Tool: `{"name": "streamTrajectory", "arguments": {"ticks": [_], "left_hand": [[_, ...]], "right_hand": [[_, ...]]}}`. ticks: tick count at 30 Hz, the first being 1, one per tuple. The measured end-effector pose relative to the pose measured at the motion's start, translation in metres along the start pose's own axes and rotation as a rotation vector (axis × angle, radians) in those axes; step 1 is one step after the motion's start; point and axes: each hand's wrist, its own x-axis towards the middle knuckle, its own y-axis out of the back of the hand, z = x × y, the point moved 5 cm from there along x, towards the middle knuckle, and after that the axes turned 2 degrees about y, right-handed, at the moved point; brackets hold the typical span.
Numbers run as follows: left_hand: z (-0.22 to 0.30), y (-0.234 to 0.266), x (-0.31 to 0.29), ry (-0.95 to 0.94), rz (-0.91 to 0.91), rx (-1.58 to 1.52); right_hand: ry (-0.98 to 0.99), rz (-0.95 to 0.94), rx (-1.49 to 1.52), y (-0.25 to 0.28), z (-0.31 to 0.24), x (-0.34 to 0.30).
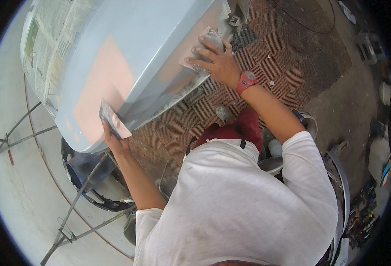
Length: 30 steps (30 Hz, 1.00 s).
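Observation:
A pale grey car body panel [155,26] curves across the upper left, with a broad pinkish patch [109,66] on its face. My left hand [117,142] grips a dusty, dark-smudged sheet of sandpaper [117,123] by its lower end, beside the panel's near edge. The sheet hides part of the left fingers. Farther right, my right hand [220,62] has its fingers spread over another sandpaper sheet [210,33], flat against the panel's side. A red watch [247,80] circles the right wrist.
Newspaper [55,37] covers the panel's left part. Metal stand bars [78,195] and a round black part [91,199] lie at lower left. A patterned brown mat [288,48] spreads on the floor. Assorted parts and tools [366,208] crowd the right side.

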Motion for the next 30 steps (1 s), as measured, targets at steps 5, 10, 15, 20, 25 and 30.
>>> {"name": "streamTrajectory", "arguments": {"ticks": [5, 10, 15, 20, 25, 30], "left_hand": [[0.001, 0.003, 0.002, 0.003, -0.059, -0.016], [0.004, -0.006, -0.002, -0.043, -0.060, 0.010], [0.002, -0.004, 0.003, -0.029, -0.092, -0.024], [0.001, -0.009, -0.002, -0.025, -0.113, -0.017], [0.001, -0.006, -0.001, 0.007, -0.089, -0.033], [0.000, 0.004, 0.003, 0.015, -0.076, -0.041]], "right_hand": [[0.009, -0.011, -0.005, -0.019, 0.009, -0.029], [-0.095, 0.117, -0.052, 0.010, 0.052, -0.021], [-0.020, 0.155, -0.020, 0.031, 0.070, 0.016], [0.047, 0.148, -0.035, 0.031, 0.076, 0.030], [0.133, 0.185, 0.007, 0.004, 0.086, 0.007], [0.091, 0.073, -0.044, -0.016, 0.081, -0.029]]}}
